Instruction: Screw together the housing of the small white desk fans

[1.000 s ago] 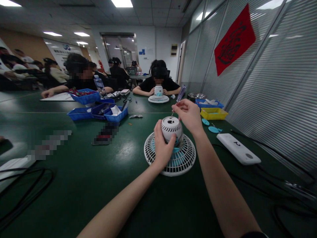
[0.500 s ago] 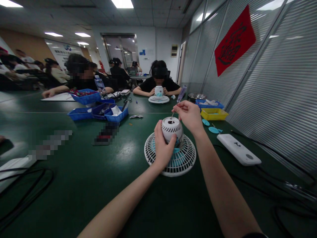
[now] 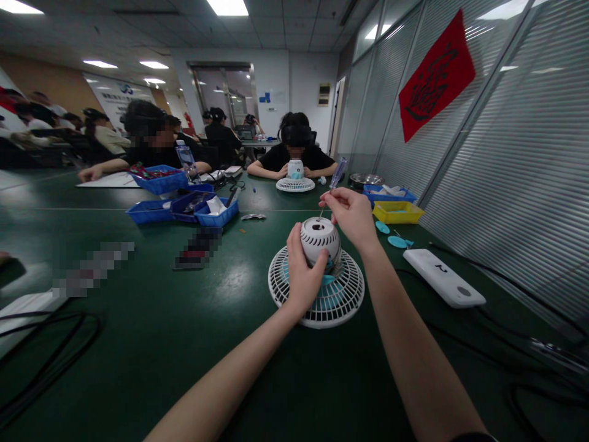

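A small white fan lies face down on the green table, its round grille flat and its white motor housing on top. My left hand wraps around the near side of the housing. My right hand pinches a screwdriver with a clear bluish handle. Its thin shaft slants down into a hole at the top of the housing.
A white power strip lies to the right, with black cables beyond it. A yellow tray and teal fan parts sit behind my right hand. Blue trays stand at the middle left. Other people work at the far end, one at another fan.
My right hand and the screwdriver shifted very slightly. My left hand and the fan stay as they were.
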Tool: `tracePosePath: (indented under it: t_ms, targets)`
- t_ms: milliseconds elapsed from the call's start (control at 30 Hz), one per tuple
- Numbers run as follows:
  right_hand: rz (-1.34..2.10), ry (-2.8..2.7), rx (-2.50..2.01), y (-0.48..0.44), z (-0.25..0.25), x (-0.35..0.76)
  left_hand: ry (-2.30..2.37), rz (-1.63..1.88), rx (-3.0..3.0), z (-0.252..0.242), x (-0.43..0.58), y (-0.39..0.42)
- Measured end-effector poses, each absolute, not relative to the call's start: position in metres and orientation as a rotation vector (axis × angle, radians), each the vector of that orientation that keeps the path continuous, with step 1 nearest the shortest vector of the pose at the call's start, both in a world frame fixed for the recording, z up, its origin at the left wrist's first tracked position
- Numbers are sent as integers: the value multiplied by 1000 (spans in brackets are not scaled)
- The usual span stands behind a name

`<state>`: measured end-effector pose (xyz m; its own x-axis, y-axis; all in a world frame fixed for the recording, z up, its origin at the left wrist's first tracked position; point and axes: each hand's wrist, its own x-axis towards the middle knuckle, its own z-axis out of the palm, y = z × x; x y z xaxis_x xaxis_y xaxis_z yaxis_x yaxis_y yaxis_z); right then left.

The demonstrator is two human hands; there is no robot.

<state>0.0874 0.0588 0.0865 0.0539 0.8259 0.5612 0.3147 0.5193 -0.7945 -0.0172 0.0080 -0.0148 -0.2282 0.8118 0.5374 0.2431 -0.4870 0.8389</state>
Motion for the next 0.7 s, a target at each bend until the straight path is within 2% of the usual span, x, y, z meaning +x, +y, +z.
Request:
tracePosePath:
  t_ms: [200,700]
  targets:
    - [362,-1582,-1077,61,85,90,1253,1774,1600,-14,-17,8]
    - [589,-1466,-1021,61,85,86,1260,1770,1589,-13,-17,8]
